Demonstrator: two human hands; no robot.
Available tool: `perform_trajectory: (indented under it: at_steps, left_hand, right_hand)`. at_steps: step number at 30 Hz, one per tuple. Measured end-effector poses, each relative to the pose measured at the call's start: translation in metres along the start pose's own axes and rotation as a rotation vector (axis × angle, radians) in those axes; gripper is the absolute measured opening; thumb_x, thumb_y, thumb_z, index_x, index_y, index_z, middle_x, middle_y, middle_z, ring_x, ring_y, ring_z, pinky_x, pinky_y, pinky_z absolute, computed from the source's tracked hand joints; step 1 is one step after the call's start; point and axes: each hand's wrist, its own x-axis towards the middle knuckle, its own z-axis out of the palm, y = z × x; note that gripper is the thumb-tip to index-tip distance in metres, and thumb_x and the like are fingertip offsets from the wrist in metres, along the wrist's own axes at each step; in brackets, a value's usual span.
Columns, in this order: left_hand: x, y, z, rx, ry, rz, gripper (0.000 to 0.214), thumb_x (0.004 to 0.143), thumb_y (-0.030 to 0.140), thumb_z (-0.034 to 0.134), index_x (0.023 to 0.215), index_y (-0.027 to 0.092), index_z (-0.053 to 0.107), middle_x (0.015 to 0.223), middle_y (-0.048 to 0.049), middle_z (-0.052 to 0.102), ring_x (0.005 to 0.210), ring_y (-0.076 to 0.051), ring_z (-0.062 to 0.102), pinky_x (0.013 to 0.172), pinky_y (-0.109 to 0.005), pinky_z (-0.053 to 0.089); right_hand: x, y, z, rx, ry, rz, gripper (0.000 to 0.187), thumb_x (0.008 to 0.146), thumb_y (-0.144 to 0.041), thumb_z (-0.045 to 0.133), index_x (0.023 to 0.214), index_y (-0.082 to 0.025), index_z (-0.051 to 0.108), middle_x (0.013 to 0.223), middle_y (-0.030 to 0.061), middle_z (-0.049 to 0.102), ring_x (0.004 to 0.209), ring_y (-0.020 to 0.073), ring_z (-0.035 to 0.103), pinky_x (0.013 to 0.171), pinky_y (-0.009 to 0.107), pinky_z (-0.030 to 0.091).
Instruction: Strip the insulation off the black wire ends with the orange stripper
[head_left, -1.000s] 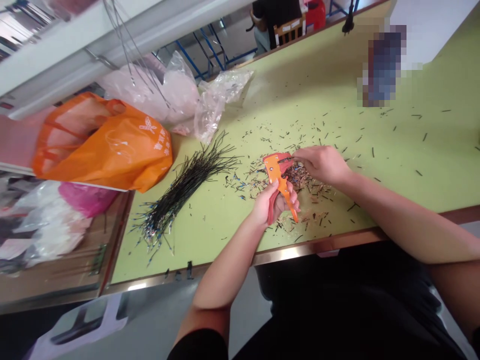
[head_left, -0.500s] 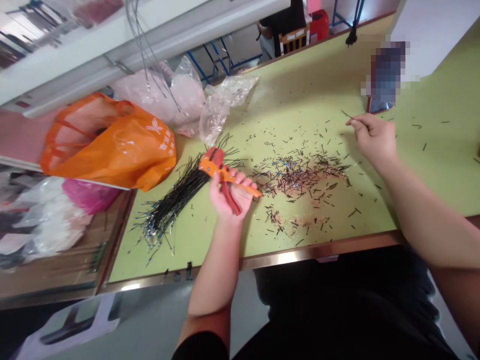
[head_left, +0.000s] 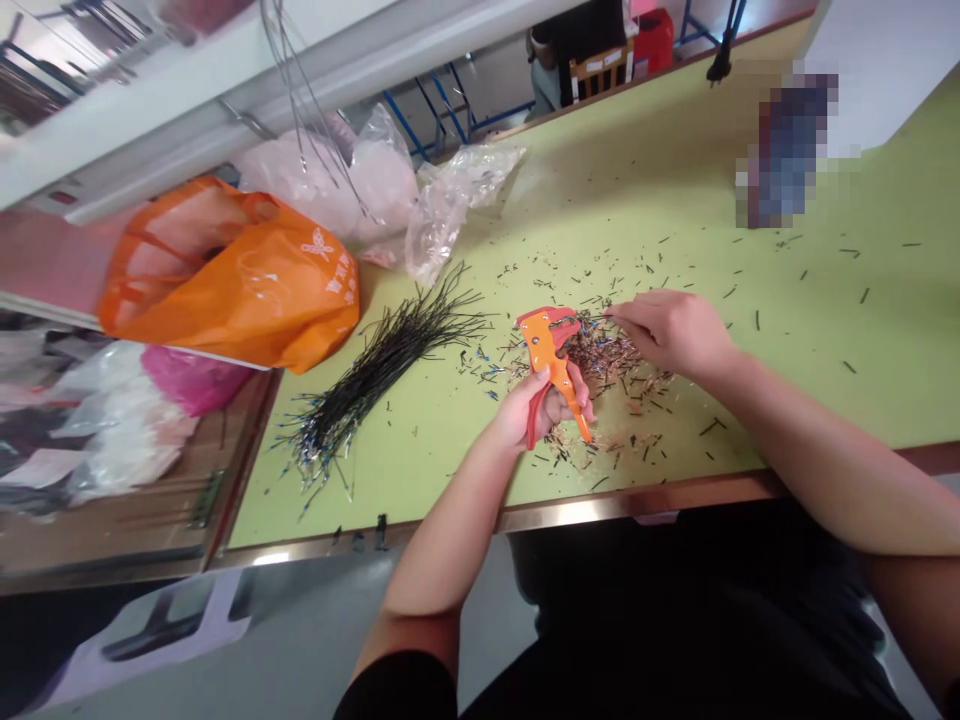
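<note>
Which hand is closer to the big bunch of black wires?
The left hand, gripping the orange wire stripper, is nearer, a little way from the black wires; the right hand is farther off, past the stripper.

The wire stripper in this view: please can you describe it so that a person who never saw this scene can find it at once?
On the long pale green table, look for the heap of small cut wire bits near the front edge. At the heap's left side, the person's left hand grips an orange-and-red wire stripper. Its bright colour and chunky shape set it apart from the thin black wire bundle further left.
</note>
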Motion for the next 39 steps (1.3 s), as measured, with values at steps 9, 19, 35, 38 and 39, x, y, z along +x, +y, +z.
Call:
perform_trajectory:
  at_steps: [9,19,35,38,39]
  left_hand:
    - [0.001,-0.006,0.000,0.108,-0.026,-0.018,0.055,0.085,0.066,0.080,0.101,0.014,0.068,0.087,-0.0086,0.073,0.078,-0.025,0.076,0.072,-0.038,0.063]
    - [0.003,-0.008,0.004,0.202,0.084,-0.022,0.051,0.084,0.063,0.082,0.082,0.018,0.059,0.067,0.0016,0.061,0.063,-0.015,0.066,0.065,-0.030,0.057]
    - [0.007,-0.015,0.016,0.124,0.167,0.026,0.061,0.081,0.067,0.083,0.064,0.021,0.048,0.044,0.0097,0.038,0.034,-0.006,0.037,0.038,-0.021,0.037]
    - [0.006,-0.011,0.018,0.007,0.059,-0.016,0.054,0.083,0.066,0.078,0.069,0.020,0.053,0.048,0.0071,0.043,0.037,-0.008,0.042,0.041,-0.023,0.043]
    - [0.005,-0.010,0.019,-0.014,0.031,-0.025,0.052,0.085,0.066,0.075,0.071,0.020,0.054,0.050,0.0058,0.046,0.039,-0.009,0.045,0.043,-0.025,0.045]
  right_hand:
    - [0.002,-0.009,0.003,-0.097,-0.082,0.007,0.033,0.099,-0.020,0.048,0.096,-0.020,0.080,0.072,0.0047,0.069,0.066,0.0178,0.051,0.054,0.030,0.028]
    - [0.004,-0.022,-0.001,-0.082,-0.145,-0.006,0.037,0.103,-0.019,0.043,0.088,-0.019,0.077,0.067,0.0034,0.064,0.062,0.0152,0.045,0.052,0.028,0.028]
    - [0.003,-0.020,0.008,0.049,-0.058,-0.023,0.030,0.096,-0.010,0.042,0.083,-0.021,0.068,0.056,-0.0015,0.050,0.051,0.0131,0.040,0.048,0.028,0.028]
    - [0.003,-0.016,0.009,0.165,-0.016,-0.017,0.034,0.103,-0.014,0.042,0.092,-0.020,0.074,0.064,0.0010,0.066,0.056,0.0138,0.055,0.053,0.028,0.041]
    - [0.003,-0.014,0.008,0.200,0.008,-0.014,0.034,0.104,-0.017,0.044,0.096,-0.020,0.076,0.071,0.0028,0.072,0.060,0.0148,0.061,0.056,0.029,0.046]
